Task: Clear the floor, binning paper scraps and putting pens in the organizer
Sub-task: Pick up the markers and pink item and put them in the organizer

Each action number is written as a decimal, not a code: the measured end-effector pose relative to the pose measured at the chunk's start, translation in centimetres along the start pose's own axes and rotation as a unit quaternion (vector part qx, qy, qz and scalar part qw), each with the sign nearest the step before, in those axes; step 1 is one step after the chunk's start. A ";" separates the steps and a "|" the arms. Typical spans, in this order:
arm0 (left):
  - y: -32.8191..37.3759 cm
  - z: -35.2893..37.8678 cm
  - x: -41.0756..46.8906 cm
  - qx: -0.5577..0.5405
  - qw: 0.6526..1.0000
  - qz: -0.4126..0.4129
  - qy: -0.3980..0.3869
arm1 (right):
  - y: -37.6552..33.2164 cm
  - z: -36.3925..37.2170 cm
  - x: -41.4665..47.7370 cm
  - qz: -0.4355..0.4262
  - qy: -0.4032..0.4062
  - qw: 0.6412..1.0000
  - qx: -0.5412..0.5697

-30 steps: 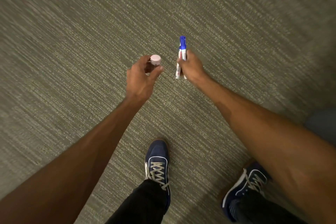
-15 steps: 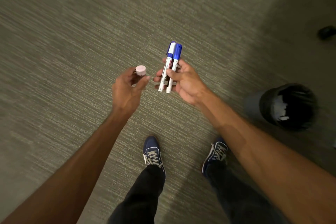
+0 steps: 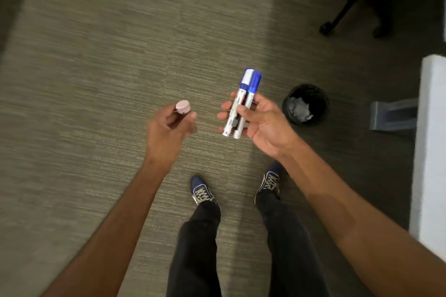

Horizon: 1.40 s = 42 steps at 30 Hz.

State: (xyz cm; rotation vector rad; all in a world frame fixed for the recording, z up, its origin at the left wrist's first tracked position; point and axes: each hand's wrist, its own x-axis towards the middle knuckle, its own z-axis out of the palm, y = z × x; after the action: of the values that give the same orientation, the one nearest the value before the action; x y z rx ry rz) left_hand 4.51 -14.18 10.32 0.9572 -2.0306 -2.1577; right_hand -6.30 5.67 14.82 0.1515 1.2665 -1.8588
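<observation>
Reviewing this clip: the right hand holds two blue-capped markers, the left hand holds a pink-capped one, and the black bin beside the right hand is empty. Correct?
Not quite. The head view shows crumpled paper scraps inside the black bin. The right hand does hold two blue-capped markers, the left hand a pink-capped one.

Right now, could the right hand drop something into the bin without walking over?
Probably not just yet. The right hand is full with two markers, and the bin stands on the floor well below it, off to its right. Nothing blocks the way, but the person would likely have to bend down.
</observation>
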 end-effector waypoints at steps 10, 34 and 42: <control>11.6 11.3 -8.9 -0.108 0.987 -0.057 -0.108 | -10.7 -4.9 -16.9 -0.090 0.085 0.992 0.010; 19.6 44.2 -19.5 -0.043 0.945 -0.062 -0.317 | -18.1 -27.5 -41.0 -0.198 0.287 0.925 0.153; 21.6 55.0 -15.2 0.011 0.918 -0.077 -0.388 | -23.5 -34.1 -39.2 -0.201 0.461 0.863 0.043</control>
State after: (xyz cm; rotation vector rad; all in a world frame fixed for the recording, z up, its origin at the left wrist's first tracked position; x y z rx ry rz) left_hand -15.82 38.18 34.03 0.2499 -2.3082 -2.9387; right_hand -10.11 58.54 35.71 0.9906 1.9560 -2.2948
